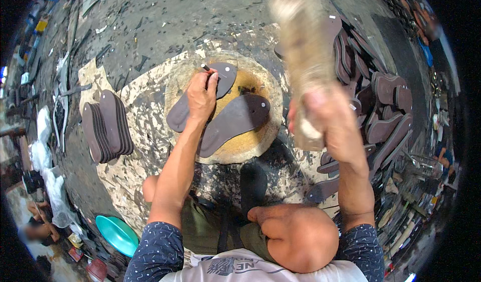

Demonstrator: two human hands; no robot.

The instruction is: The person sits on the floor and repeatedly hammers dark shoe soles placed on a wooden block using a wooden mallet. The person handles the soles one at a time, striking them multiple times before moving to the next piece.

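Note:
My left hand (202,97) is closed round a short, dark punch (205,67), held over a brown sandal sole (227,75). That sole lies flat on a round wooden block (274,129), partly covered by my hand. Beside it, nearer to me and to the right, rests a second brown sole (234,124) with a pale dot at its toe. My right hand (330,121) grips a thick wooden mallet (305,46), raised above the block's right side and smeared by motion. The punch's lower tip is hidden behind my fingers.
Two neat stacks of soles (106,126) stand left of the block. A large heap of soles (386,89) spreads at the right. A teal basin (117,236) sits at the lower left. Dark scraps litter the ground (145,21). Other people show at both edges.

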